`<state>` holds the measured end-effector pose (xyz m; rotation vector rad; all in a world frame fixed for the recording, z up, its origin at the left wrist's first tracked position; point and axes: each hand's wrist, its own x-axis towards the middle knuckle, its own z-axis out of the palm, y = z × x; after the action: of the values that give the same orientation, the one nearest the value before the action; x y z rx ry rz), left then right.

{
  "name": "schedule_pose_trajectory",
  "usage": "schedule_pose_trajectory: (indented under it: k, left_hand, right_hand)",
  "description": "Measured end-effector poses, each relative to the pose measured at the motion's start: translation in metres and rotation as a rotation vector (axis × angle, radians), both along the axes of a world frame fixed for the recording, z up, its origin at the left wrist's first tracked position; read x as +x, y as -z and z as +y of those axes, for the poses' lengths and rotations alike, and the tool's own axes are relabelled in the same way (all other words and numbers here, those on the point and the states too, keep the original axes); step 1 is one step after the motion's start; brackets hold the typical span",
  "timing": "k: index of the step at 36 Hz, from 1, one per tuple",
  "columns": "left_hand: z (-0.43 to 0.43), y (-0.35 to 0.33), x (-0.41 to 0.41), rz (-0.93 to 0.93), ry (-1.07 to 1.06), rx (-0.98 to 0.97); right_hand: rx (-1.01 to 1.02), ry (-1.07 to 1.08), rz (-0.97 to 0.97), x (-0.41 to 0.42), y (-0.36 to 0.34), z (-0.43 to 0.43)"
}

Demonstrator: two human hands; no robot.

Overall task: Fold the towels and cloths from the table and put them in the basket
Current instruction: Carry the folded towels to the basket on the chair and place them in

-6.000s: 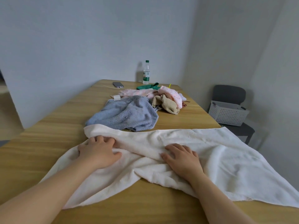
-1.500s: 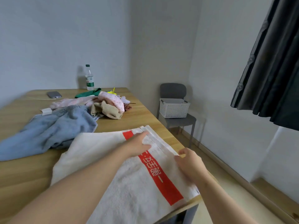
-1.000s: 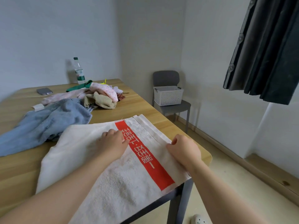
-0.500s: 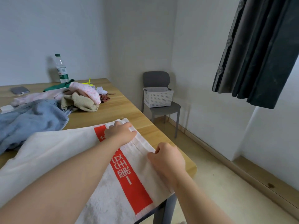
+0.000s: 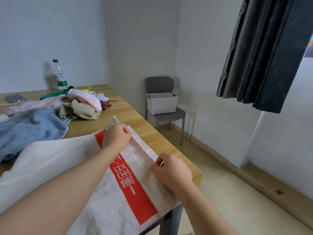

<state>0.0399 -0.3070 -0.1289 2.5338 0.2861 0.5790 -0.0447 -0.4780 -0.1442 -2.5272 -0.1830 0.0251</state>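
Pinching white towel point(image 5: 50, 158) | blue towel point(image 5: 32, 129) beside — basket point(image 5: 161, 103) on chair point(image 5: 160, 84)

Both hands, left hand point(image 5: 116, 136) and right hand point(image 5: 171, 170), apparently pinch the white towel's point(image 5: 55, 160) edge.

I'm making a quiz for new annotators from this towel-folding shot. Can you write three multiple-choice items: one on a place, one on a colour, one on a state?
1. Where does the white basket stand? A on the table; B on the grey chair; C on the floor.
2. What colour is the stripe on the white towel? A red; B blue; C green.
3. The left hand and right hand are: A lying flat and open; B gripping a bottle; C pinching the towel's edge.

1 B: it sits on the chair's seat.
2 A: the lettered band is red.
3 C: fingers of both hands curl onto the hem.
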Motion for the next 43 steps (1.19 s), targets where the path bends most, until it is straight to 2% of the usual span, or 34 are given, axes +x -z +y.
schedule_pose_trajectory:
  k: [4,8,11,13,16,18,19,27,31,35,38,40,43]
  left_hand:
    - [0.005,-0.016,-0.006,-0.100,0.003,-0.034]
    - [0.004,-0.030,-0.003,-0.193,0.059,-0.084]
    - [-0.004,-0.033,-0.002,-0.219,0.097,-0.146]
    - [-0.010,-0.027,-0.001,-0.141,0.133,-0.150]
    - [-0.011,-0.009,-0.002,0.169,0.259,-0.155]
    - [-0.009,0.006,-0.006,0.357,0.336,-0.080]
    - [-0.007,0.012,-0.007,0.392,0.364,-0.031]
    - [0.006,0.011,-0.038,0.287,0.377,0.151]
    - [0.021,0.007,-0.066,0.404,0.340,0.323]
    - [0.040,0.001,-0.093,0.556,0.316,0.256]
    - [0.056,-0.002,-0.110,0.571,0.278,0.294]
    - [0.069,0.000,-0.122,0.555,0.243,0.338]
    - [0.092,0.010,-0.135,0.547,0.257,0.235]
  right_hand:
    - [0.079,-0.029,0.004,-0.003,-0.005,-0.002]
    - [0.281,0.000,-0.024,-0.005,-0.013,-0.003]
    - [0.304,0.071,-0.077,-0.003,-0.015,-0.010]
    - [0.240,0.124,-0.056,-0.001,-0.012,-0.014]
    - [0.032,0.149,-0.026,0.003,-0.005,-0.017]
    - [-0.063,0.146,-0.038,0.005,-0.004,-0.016]
    - [-0.087,0.141,-0.045,0.006,-0.004,-0.016]
    - [-0.204,0.126,-0.092,0.009,-0.001,-0.010]
    - [-0.267,0.119,-0.168,0.001,0.001,-0.002]
    - [-0.420,0.123,-0.289,-0.010,-0.003,0.006]
    - [-0.460,0.047,-0.407,-0.019,-0.009,0.017]
    - [-0.386,-0.087,-0.374,-0.028,-0.012,0.033]
    - [-0.332,-0.257,-0.168,-0.038,-0.007,0.055]
